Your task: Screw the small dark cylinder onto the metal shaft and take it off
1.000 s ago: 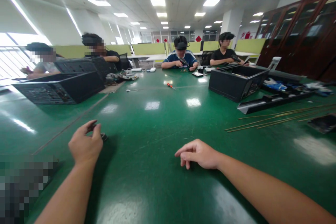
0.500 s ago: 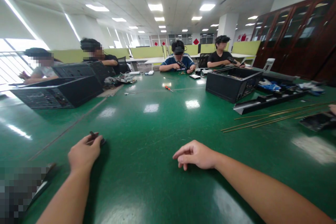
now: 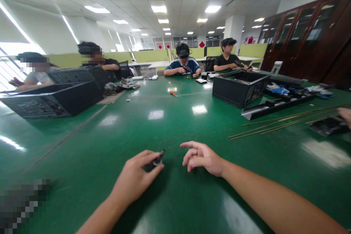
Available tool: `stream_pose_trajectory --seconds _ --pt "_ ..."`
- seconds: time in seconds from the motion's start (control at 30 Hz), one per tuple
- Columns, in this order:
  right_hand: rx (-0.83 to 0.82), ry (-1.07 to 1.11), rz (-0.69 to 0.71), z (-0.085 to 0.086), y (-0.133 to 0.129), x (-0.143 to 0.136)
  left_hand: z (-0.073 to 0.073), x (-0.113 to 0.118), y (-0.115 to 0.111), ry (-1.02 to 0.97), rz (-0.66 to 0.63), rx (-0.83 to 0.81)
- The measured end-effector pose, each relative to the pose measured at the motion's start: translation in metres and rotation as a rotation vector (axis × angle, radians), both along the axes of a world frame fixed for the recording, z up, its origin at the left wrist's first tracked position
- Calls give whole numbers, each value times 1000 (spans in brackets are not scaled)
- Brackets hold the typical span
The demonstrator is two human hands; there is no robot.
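My left hand is closed on a small dark object with a shiny, pale part, held between thumb and fingers just above the green tabletop. Its kind is too small and blurred to tell. To the right, a short gap away, my right hand hovers over the table with its fingers apart and nothing in them. Its index finger stretches toward the left.
Black computer cases stand at left, another case at right. Brass rods lie near a dark part by another person's hand. A screwdriver lies mid-table. Several people sit opposite.
My left hand has moved right with the small dark object, from the left side to near my right hand. My right hand's fingers have spread a little. The view has shifted slightly.
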State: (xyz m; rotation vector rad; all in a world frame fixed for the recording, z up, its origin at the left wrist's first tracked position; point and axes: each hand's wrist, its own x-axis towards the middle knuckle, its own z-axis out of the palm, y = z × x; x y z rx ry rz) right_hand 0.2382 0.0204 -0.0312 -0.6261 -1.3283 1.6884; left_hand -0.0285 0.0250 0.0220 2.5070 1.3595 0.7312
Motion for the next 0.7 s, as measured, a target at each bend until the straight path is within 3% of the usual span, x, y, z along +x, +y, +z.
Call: stream_pose_trajectory --seconds 0.07,0.17,0.3,0.4,0.57,0.7 --pt "54 28 30 1 1 2 0 26 -25 -14 -175 0" --pt "148 -98 78 4 -4 0 -4 39 -41 3 -247 34" --pt "240 -383 -39 8 -13 -8 -15 32 -28 -12 -189 4" --pt "237 -448 -74 6 -12 -12 -18 35 -13 -59 -118 -12" --pt "221 -441 -208 2 -5 -12 -16 51 -2 -159 -168 1" --pt "397 -635 -258 3 -8 -11 -22 51 -6 -184 -199 7"
